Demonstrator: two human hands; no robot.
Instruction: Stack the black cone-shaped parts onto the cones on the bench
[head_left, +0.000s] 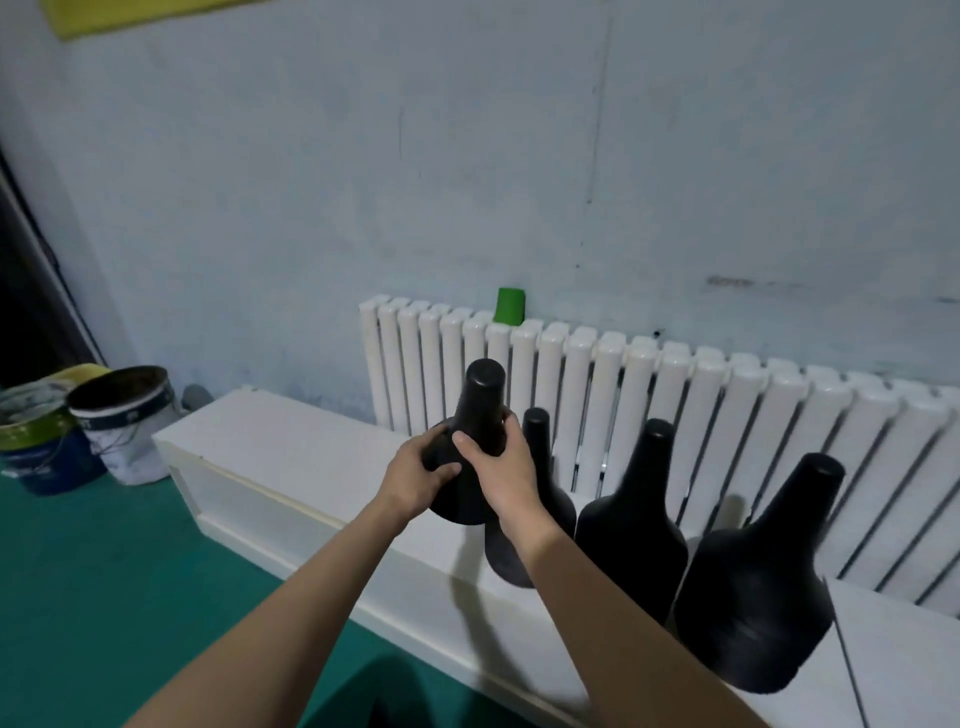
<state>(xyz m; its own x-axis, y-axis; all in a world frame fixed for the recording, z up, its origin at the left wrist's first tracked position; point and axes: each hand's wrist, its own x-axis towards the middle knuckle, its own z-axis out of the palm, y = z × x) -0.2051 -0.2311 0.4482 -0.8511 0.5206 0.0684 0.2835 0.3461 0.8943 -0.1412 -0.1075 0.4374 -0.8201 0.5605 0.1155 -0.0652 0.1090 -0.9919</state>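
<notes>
While it's held, matte black cone (483, 395), blunt-topped, wide-based

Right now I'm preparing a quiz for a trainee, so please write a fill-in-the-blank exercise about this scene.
1. The left hand and right hand hold a ____ cone.
2. ____ other cones stand on the bench.
3. The green cup sits on the ____.
Missing words: black; three; radiator.
</notes>
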